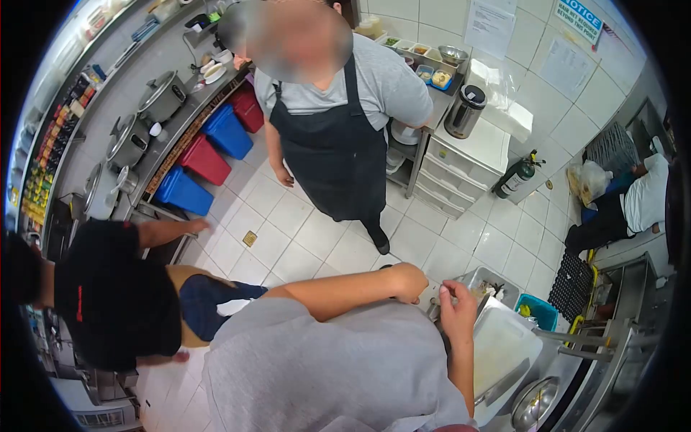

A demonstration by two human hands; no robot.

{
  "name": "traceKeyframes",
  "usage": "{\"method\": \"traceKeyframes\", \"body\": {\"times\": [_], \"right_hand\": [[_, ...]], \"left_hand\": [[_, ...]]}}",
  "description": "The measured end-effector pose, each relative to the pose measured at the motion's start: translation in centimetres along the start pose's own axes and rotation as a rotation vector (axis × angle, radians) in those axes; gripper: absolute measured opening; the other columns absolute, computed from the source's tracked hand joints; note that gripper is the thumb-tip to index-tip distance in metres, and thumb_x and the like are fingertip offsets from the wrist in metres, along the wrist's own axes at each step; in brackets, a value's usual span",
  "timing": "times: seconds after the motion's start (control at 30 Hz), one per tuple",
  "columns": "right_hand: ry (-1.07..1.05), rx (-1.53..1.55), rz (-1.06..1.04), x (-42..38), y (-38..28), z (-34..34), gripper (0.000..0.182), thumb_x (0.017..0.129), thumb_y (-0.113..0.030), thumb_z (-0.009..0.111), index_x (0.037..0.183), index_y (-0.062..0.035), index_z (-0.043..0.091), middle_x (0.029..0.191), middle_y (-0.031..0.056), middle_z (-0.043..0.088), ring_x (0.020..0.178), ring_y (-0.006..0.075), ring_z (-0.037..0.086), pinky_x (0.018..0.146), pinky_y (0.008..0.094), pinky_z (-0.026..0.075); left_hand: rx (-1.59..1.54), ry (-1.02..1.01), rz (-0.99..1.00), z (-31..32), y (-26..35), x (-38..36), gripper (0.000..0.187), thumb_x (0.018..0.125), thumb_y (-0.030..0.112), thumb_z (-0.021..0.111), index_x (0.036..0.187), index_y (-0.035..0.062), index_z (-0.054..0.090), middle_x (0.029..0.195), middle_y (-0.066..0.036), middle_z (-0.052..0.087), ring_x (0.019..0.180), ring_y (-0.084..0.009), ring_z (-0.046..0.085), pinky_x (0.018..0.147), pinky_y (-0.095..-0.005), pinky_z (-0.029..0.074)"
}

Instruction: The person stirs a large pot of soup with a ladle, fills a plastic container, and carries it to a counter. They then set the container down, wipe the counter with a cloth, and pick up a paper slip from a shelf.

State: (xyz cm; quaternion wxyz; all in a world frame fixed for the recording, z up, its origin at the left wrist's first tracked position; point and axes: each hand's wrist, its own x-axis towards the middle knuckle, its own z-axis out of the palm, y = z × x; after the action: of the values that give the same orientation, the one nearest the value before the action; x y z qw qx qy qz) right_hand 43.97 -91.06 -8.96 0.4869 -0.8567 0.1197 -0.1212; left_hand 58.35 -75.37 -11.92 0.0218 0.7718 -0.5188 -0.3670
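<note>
My left hand is in front of my grey shirt, its fingers curled under into a fist. What the fist holds, if anything, is hidden. Just to its right, my right hand is raised with the fingers loosely bent and the thumb apart; I see nothing in it. A white cutting board lies on the counter beside my right forearm, and a knife-like blade rests on its near part. Beyond my right hand stands a metal container with pale and dark contents.
A co-worker in a dark apron faces me; another in a black shirt is at left. A third person bends at far right. Nearby are a teal bin, a metal bowl and a white drawer unit.
</note>
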Motion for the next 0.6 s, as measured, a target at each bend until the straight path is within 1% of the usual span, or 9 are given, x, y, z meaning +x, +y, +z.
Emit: {"method": "traceKeyframes", "body": {"times": [0.1,0.13,0.2,0.27,0.37,0.47,0.5,0.57,0.6], "right_hand": [[0.135,0.012,0.024,5.5,-0.8,-0.6,0.017,0.101,-0.012,0.072,0.105,0.0039,0.076,0.096,0.0181,0.077,0.089,0.0311,0.075,0.083,0.0408,0.058],[0.209,0.034,0.032,7.0,-1.0,-0.9,0.015,0.101,-0.011,0.072,0.103,0.0034,0.075,0.094,0.0175,0.077,0.087,0.0307,0.074,0.082,0.0412,0.057],[0.333,-0.023,-0.050,10.4,-1.1,-1.5,0.010,0.101,-0.007,0.071,0.099,0.0026,0.074,0.091,0.0159,0.075,0.083,0.0297,0.072,0.079,0.0403,0.056],[0.429,-0.070,-0.049,12.8,-2.3,-3.2,0.009,0.100,-0.005,0.070,0.099,0.0030,0.074,0.091,0.0160,0.075,0.084,0.0296,0.072,0.079,0.0397,0.056],[0.464,-0.167,-0.033,15.4,-1.0,-6.8,0.006,0.097,-0.006,0.073,0.098,-0.0003,0.073,0.090,0.0163,0.073,0.082,0.0350,0.071,0.077,0.0427,0.055],[0.577,-0.287,0.056,17.3,2.3,-10.9,0.007,0.097,-0.010,0.075,0.098,-0.0022,0.074,0.090,0.0147,0.073,0.083,0.0369,0.070,0.074,0.0448,0.052],[0.604,-0.263,0.099,17.8,3.9,-12.2,0.008,0.097,-0.010,0.075,0.098,-0.0024,0.075,0.089,0.0144,0.073,0.084,0.0368,0.070,0.074,0.0449,0.052],[0.678,-0.252,0.155,19.4,7.4,-15.0,0.009,0.097,-0.012,0.075,0.096,-0.0028,0.076,0.088,0.0138,0.074,0.083,0.0370,0.071,0.073,0.0450,0.053],[0.761,-0.220,0.146,20.2,9.6,-15.9,0.010,0.097,-0.013,0.075,0.094,-0.0038,0.076,0.089,0.0142,0.075,0.082,0.0374,0.072,0.073,0.0450,0.055]], "left_hand": [[0.042,-0.077,0.073,-6.9,-0.9,2.2,0.048,0.097,0.042,0.074,0.121,0.0010,0.078,0.109,-0.024,0.079,0.105,-0.0438,0.076,0.091,-0.0539,0.060],[0.033,-0.093,0.086,-8.6,-1.3,3.1,0.048,0.097,0.042,0.074,0.121,0.0010,0.078,0.109,-0.024,0.079,0.105,-0.0438,0.076,0.091,-0.0539,0.060],[0.088,-0.101,0.237,-12.3,-1.2,4.6,0.050,0.096,0.043,0.075,0.119,-0.0007,0.077,0.109,-0.023,0.080,0.103,-0.0435,0.076,0.090,-0.0539,0.060],[0.018,-0.134,0.237,-16.3,-0.4,5.9,0.051,0.095,0.044,0.075,0.117,-0.0018,0.077,0.109,-0.023,0.080,0.103,-0.0437,0.076,0.091,-0.0538,0.059],[0.013,-0.142,0.374,-18.2,-0.4,10.8,0.048,0.097,0.039,0.074,0.123,-0.0010,0.075,0.133,-0.022,0.072,0.116,-0.0435,0.071,0.098,-0.0531,0.056],[-0.044,-0.187,0.521,-21.2,-0.9,15.8,0.044,0.103,0.031,0.067,0.131,-0.0029,0.072,0.143,-0.022,0.069,0.124,-0.0435,0.068,0.105,-0.0512,0.054],[-0.113,-0.075,0.600,-20.8,-2.4,17.9,0.037,0.103,0.033,0.066,0.116,-0.0006,0.074,0.119,-0.022,0.075,0.113,-0.0440,0.071,0.097,-0.0537,0.056],[-0.051,-0.173,0.485,-24.8,-2.7,21.5,0.049,0.106,0.042,0.063,0.123,-0.0031,0.073,0.125,-0.027,0.074,0.115,-0.0474,0.070,0.099,-0.0536,0.055],[-0.008,-0.174,0.443,-26.0,-3.4,23.5,0.051,0.106,0.042,0.064,0.124,-0.0045,0.073,0.124,-0.027,0.075,0.114,-0.0471,0.071,0.098,-0.0510,0.055]]}}
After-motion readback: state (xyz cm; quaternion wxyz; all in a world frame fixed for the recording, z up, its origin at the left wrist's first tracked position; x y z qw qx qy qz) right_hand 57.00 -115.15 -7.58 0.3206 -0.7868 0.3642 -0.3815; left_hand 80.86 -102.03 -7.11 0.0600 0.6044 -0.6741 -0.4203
